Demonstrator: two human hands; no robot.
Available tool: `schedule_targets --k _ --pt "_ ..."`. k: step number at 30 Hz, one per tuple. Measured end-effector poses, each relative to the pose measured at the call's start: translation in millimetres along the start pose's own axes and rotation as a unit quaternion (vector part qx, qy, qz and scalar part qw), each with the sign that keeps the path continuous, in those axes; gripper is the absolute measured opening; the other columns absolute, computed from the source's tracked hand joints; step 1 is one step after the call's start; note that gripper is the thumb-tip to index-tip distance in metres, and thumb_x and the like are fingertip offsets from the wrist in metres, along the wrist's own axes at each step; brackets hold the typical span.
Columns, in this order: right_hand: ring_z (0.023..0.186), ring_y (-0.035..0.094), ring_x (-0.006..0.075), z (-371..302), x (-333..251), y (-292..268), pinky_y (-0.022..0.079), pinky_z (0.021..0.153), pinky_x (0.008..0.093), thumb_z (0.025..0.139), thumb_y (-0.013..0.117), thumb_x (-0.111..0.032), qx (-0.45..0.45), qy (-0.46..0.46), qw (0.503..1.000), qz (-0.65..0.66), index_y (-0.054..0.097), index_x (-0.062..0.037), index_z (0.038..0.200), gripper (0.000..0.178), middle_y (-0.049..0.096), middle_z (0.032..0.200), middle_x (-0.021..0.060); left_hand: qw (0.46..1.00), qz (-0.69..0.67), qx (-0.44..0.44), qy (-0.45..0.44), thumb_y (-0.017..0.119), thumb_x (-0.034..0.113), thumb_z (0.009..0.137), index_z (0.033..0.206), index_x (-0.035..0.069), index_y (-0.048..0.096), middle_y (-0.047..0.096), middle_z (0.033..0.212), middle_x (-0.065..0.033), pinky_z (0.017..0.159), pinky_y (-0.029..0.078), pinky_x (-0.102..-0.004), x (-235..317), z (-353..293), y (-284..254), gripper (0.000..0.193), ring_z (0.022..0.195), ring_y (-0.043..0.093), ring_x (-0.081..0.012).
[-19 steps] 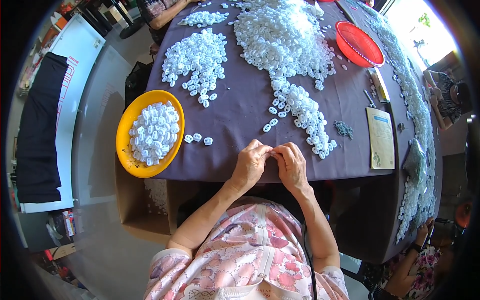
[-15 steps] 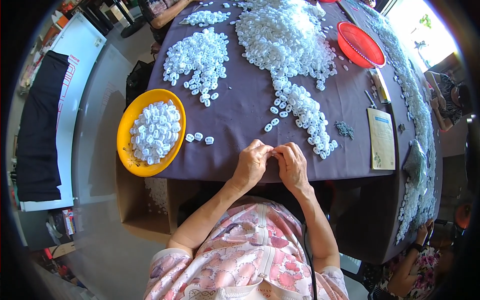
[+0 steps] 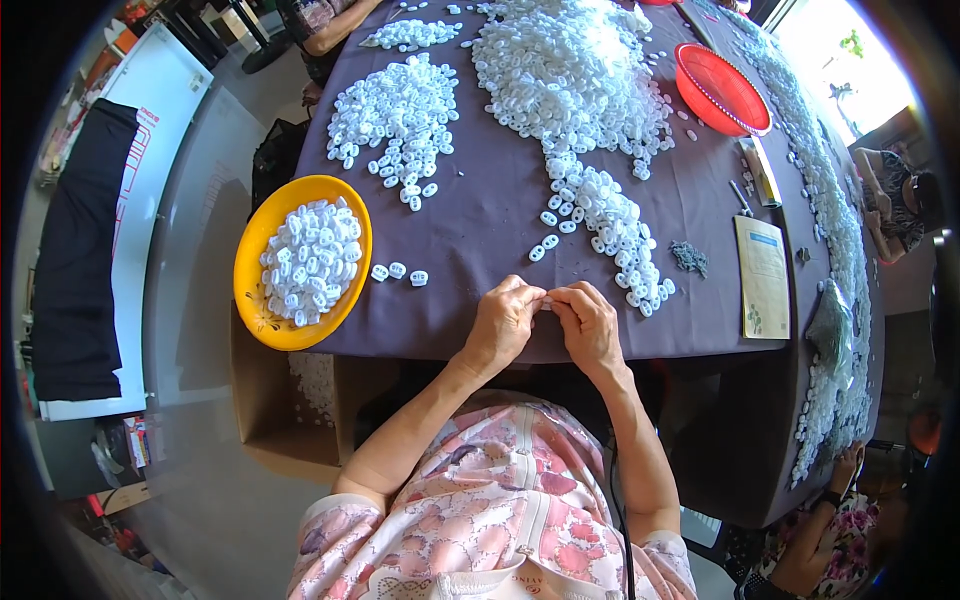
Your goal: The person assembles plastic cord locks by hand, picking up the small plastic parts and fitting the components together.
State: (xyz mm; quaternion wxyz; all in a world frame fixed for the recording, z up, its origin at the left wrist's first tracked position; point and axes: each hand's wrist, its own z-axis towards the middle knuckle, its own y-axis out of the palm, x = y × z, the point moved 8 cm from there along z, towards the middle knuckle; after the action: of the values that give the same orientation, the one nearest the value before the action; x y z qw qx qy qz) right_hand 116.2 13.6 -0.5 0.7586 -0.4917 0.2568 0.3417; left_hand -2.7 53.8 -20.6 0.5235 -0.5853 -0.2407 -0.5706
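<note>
My left hand (image 3: 502, 320) and my right hand (image 3: 586, 325) meet at the table's front edge, both closed in a pinch. Between their fingertips is a small white piece (image 3: 545, 304), mostly hidden by the fingers. Just beyond them, a trail of white oval plastic pieces (image 3: 612, 225), each with dark holes, runs toward the large heap (image 3: 560, 75). Three similar loose pieces (image 3: 397, 271) lie left of my hands. Farther left, a yellow bowl (image 3: 256, 322) holds many more of them.
A smaller heap (image 3: 395, 115) lies at the back left. To the right are a grey clump of tiny bits (image 3: 689, 257), a tan booklet (image 3: 763, 280) and a red basket (image 3: 715, 100). A cardboard box (image 3: 285, 440) stands below the bowl. Other people sit around the table.
My hands stay pinched together, with only small shifts of the fingers. At the lower right, another person's arm has moved slightly.
</note>
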Motion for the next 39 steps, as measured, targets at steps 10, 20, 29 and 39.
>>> schedule_targets --k 10,20,29,39 --pt "0.072 0.059 0.0284 -2.0 -5.4 -3.1 0.048 0.064 0.0352 0.077 0.064 0.000 0.008 -0.010 1.000 0.015 0.062 -0.0020 0.088 0.012 0.059 0.080 0.0109 0.990 0.104 0.034 0.084 0.055 -0.004 0.084 0.091 -0.003 0.063 0.059 0.082 -0.0115 0.058 0.051 -0.0310 15.2 -5.4 0.6 0.010 0.067 0.063 -0.0230" --pt "0.070 0.057 0.0277 -9.0 -9.5 -4.2 0.046 0.061 0.0355 0.074 0.066 0.000 0.053 -0.038 0.998 -0.023 0.062 -0.0029 0.086 0.013 0.057 0.078 0.0102 0.989 0.108 0.015 0.098 0.054 -0.004 0.084 0.092 -0.002 0.062 0.058 0.083 -0.0117 0.061 0.051 -0.0320 19.5 -6.8 0.8 0.012 0.071 0.063 -0.0246" --pt "0.071 0.055 0.0292 -9.8 -12.5 -0.6 0.046 0.062 0.0370 0.075 0.063 0.000 0.040 -0.049 0.997 -0.045 0.060 -0.0041 0.086 0.012 0.056 0.078 0.0099 0.991 0.100 0.009 0.091 0.055 -0.005 0.083 0.092 -0.002 0.063 0.058 0.083 -0.0117 0.062 0.051 -0.0312 18.6 -8.2 -0.2 0.012 0.072 0.063 -0.0251" --pt "0.071 0.055 0.0286 -11.4 -13.2 -0.1 0.046 0.061 0.0368 0.074 0.064 0.000 0.053 -0.059 0.995 -0.052 0.060 -0.0043 0.086 0.013 0.055 0.079 0.0095 0.988 0.103 0.013 0.116 0.055 -0.003 0.084 0.093 -0.001 0.062 0.057 0.083 -0.0111 0.061 0.051 -0.0325 21.1 -10.3 0.7 0.011 0.071 0.062 -0.0260"
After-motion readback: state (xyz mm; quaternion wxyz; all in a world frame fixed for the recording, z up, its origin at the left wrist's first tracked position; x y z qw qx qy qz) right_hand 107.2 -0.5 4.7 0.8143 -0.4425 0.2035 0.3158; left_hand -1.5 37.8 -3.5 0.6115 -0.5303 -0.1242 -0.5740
